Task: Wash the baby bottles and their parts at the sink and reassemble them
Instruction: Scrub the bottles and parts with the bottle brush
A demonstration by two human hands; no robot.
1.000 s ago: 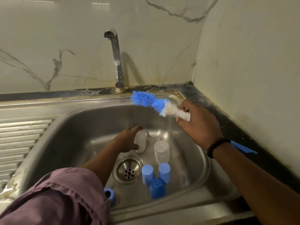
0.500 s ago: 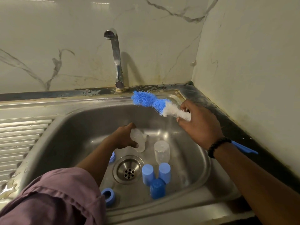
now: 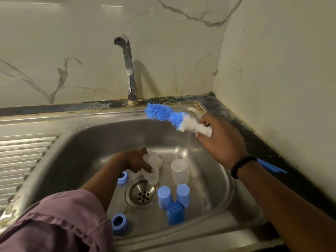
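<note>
Above the sink [image 3: 76,142], the right hand [image 3: 221,140] grips a bottle brush [image 3: 174,119]. The left hand [image 3: 135,160] clasps a clear bottle [image 3: 151,171] just behind the drain [image 3: 141,194].

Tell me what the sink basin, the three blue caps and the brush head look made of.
Steel sink basin: brushed stainless steel, by its dull grey sheen. Three blue cylindrical caps: opaque matte plastic, probably, by their even colour. Blue-and-white bristled brush head: fine synthetic bristles, likely nylon.
</note>
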